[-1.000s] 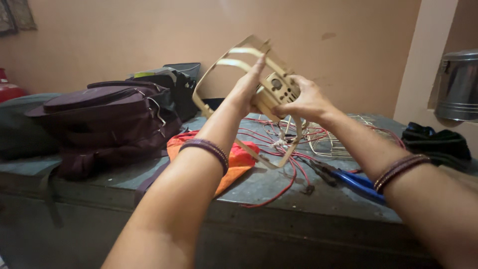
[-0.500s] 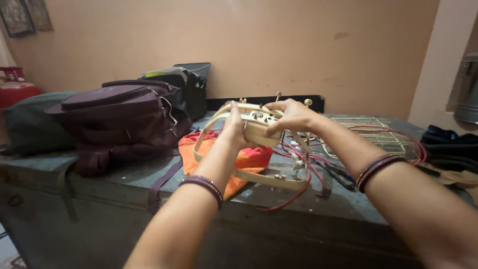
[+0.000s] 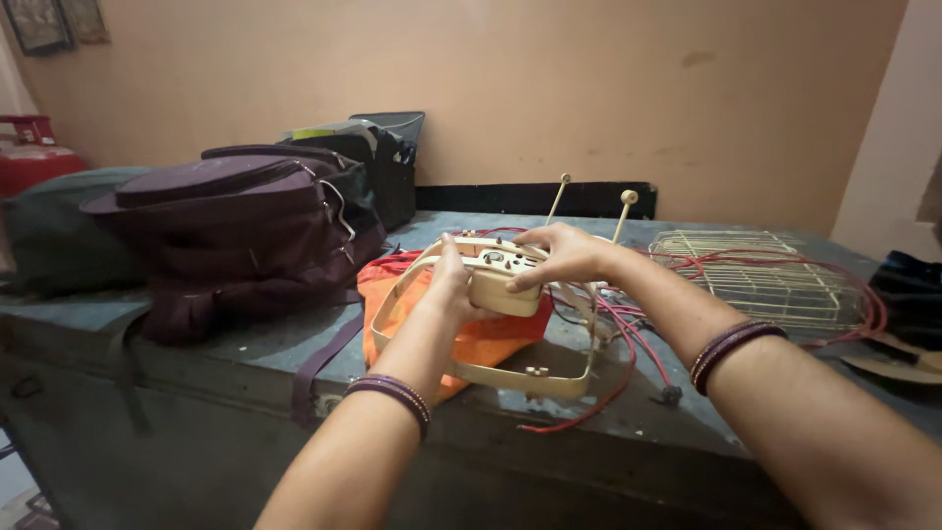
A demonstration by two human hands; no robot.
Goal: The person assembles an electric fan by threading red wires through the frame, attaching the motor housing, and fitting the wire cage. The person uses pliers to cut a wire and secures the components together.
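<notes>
Against the peach wall, both hands — left hand (image 3: 446, 280), right hand (image 3: 559, 255) — are clamping the cream fan frame (image 3: 491, 314), now lowered onto the desk (image 3: 245, 344) over the orange cloth (image 3: 481, 334) — settling, no longer being held aloft.

- A grey-green metal trunk (image 3: 245, 344) carries everything.
- On its left, a dark purple bag (image 3: 235, 231), with a black bag (image 3: 378, 162) behind it at the far side.
- Mid-top, an orange cloth (image 3: 491, 334) lies under a cream frame (image 3: 510, 373).
- Red wires (image 3: 628, 344) trail to the near edge.
- On the right, a wire grille (image 3: 770, 275).
</notes>
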